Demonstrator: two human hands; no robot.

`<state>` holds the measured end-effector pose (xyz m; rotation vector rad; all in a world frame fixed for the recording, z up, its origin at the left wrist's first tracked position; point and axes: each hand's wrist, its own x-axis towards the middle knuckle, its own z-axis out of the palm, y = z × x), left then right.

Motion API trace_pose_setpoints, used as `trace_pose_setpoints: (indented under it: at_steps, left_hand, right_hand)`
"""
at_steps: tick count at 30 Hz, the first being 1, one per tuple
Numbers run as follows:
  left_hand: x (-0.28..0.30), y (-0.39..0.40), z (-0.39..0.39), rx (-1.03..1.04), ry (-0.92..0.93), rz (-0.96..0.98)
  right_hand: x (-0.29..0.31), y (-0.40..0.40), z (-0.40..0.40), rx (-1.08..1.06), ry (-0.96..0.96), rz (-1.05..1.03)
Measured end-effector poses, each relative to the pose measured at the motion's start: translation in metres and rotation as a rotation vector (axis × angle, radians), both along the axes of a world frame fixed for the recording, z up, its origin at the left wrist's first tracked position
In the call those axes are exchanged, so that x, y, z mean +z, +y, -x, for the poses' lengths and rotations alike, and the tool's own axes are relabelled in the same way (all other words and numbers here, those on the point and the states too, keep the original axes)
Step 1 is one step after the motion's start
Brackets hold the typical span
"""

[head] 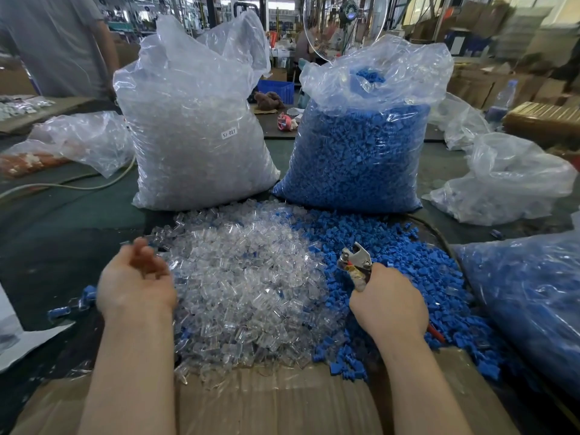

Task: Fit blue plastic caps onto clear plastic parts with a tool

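Clear parts: one loose heap of glassy, boxy little shells on the bench, left of centre.
Left hand: one, palm up at the heap's left edge, fingers loosely curled, holding nothing.
Bags: two tall crinkled plastic sacks behind, clear parts left, blue caps right.
Blue caps: one matte heap touching the clear one.
Right hand: one, fingers wrapped round metal pliers.

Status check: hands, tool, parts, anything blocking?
Right hand grips tool over blue caps. Left hand open, empty, beside clear parts. Nothing blocking.
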<state>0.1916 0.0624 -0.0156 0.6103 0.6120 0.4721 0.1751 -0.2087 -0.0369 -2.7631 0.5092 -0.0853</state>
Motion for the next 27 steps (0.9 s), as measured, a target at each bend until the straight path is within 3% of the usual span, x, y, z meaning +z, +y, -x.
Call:
trace_pose_setpoints:
  at_steps: [2, 7, 11, 13, 22, 27]
  left_hand:
    - [0.004, -0.011, 0.001, -0.142, 0.039, -0.199]
    - [0.006, -0.059, 0.002, -0.615, 0.166, -1.148]
    - [-0.01, -0.074, -0.004, -0.853, 0.451, -1.801]
    - [-0.013, -0.074, -0.006, -0.835, 0.461, -1.879]
    - [-0.013, -0.073, -0.002, -0.699, 0.387, -1.873]
    - [-0.008, -0.076, 0.0, -0.64, 0.294, -1.748]
  right_hand:
    - [0.0, 0.0, 0.0, -0.001, 0.015, -0.013]
    - [-0.003, -0.001, -0.001, 0.006, 0.008, -0.025]
    - [-0.004, 0.0, -0.003, 0.009, 0.026, -0.01]
    - [-0.006, 0.0, -0.003, 0.013, 0.021, 0.005]
    - [-0.007, 0.0, -0.005, -0.013, 0.037, 0.025]
    - [-0.008, 0.001, -0.005, -0.004, 0.007, -0.005]
